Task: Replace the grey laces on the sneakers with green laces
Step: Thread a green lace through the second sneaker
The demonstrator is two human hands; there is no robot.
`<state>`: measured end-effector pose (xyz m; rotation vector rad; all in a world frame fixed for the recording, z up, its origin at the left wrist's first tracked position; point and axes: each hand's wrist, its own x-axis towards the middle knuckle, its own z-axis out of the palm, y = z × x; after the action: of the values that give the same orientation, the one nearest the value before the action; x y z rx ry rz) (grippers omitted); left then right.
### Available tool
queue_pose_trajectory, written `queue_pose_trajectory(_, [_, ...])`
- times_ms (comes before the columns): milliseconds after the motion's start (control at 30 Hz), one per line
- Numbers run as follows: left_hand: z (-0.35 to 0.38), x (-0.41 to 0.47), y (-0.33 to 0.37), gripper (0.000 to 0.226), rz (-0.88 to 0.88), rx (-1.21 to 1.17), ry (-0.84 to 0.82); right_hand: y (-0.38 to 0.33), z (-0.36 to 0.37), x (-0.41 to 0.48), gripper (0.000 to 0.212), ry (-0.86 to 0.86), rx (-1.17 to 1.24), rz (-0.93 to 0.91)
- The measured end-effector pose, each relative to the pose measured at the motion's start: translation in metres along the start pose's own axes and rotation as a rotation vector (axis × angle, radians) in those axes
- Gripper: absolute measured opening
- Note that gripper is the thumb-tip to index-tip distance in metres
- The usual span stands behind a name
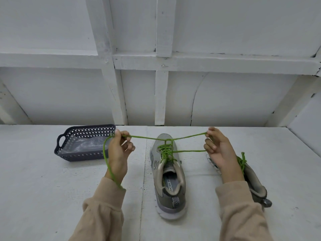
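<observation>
A grey sneaker (169,178) stands in the middle of the white surface, toe pointing away, threaded with a green lace (167,150). My left hand (119,148) pinches one lace end, stretched out to the left, and the loose tail hangs down over my wrist. My right hand (218,146) holds the other end, pulled taut to the right, with a second strand running to its lower fingers. A second sneaker (253,181) with a tied green lace (242,160) lies behind my right forearm, partly hidden.
A dark perforated plastic basket (83,134) holding clear plastic sits at the back left, just beyond my left hand. A white panelled wall (161,94) rises directly behind the surface. Beige sleeves cover both forearms.
</observation>
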<state>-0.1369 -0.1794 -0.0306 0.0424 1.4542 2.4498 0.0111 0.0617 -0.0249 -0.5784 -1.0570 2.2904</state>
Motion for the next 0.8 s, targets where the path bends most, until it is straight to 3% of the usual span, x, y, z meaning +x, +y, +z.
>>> queue_pose_trajectory(133, [-0.015,0.005,-0.017,0.037,-0.143,-0.242,0.154,0.011,-0.010,0.003,0.016,0.209,0.106,-0.067])
queue_pose_trajectory(233, [-0.020,0.005,-0.025,0.034,-0.252,-0.411,0.212,0.016,-0.015,0.000,0.012,0.292,0.011,-0.144])
queue_pose_trajectory(333, [-0.022,-0.001,-0.033,0.025,-0.351,-0.485,0.186,0.018,-0.017,-0.002,0.011,0.259,-0.356,-0.143])
queue_pose_trajectory(433, [-0.019,-0.011,-0.040,0.020,-0.529,-0.497,0.080,0.023,-0.014,-0.001,0.011,0.109,-0.801,-0.063])
queue_pose_trajectory(533, [-0.008,-0.022,-0.045,0.024,-0.622,-0.461,0.021,0.038,-0.005,-0.002,0.019,-0.003,-1.241,-0.157])
queue_pose_trajectory(600, [-0.001,-0.027,-0.045,0.022,-0.613,-0.358,0.005,0.045,0.003,-0.006,0.027,-0.077,-1.354,-0.197])
queue_pose_trajectory(700, [0.005,-0.030,-0.043,0.023,-0.499,-0.122,-0.021,0.047,0.013,-0.011,0.038,-0.241,-1.349,-0.119])
queue_pose_trajectory(800, [0.009,-0.032,-0.044,0.018,-0.133,0.364,-0.109,0.049,0.015,-0.013,0.027,-0.356,-1.282,-0.098])
